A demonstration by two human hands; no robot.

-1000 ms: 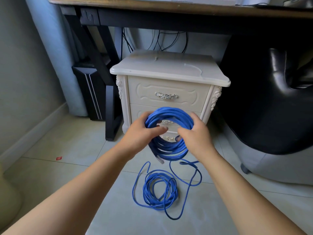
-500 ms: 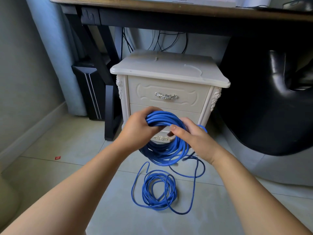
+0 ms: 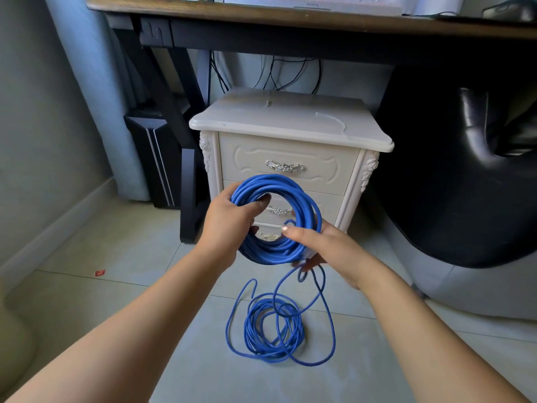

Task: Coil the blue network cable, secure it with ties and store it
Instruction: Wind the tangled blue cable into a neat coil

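A thick coil of the blue network cable (image 3: pixel 302 199) is held upright in the air in front of a white nightstand. My left hand (image 3: pixel 229 222) grips the coil's left side, fingers curled through the ring. My right hand (image 3: pixel 322 251) holds the coil's lower right part, thumb across the strands. From there a loose strand hangs down to a messy pile of uncoiled cable (image 3: pixel 273 327) lying on the tiled floor. No ties are visible.
The white nightstand (image 3: pixel 290 123) with two drawer handles stands under a dark wooden desk (image 3: pixel 290 21). A black leather chair (image 3: pixel 465 175) sits at the right, a black computer tower (image 3: pixel 154 152) at the left. A small red scrap (image 3: pixel 99 272) lies on the floor.
My right hand has slid from the coil's upper right down to its lower right edge. The coil has widened slightly, and the loose strand on the floor has shifted.
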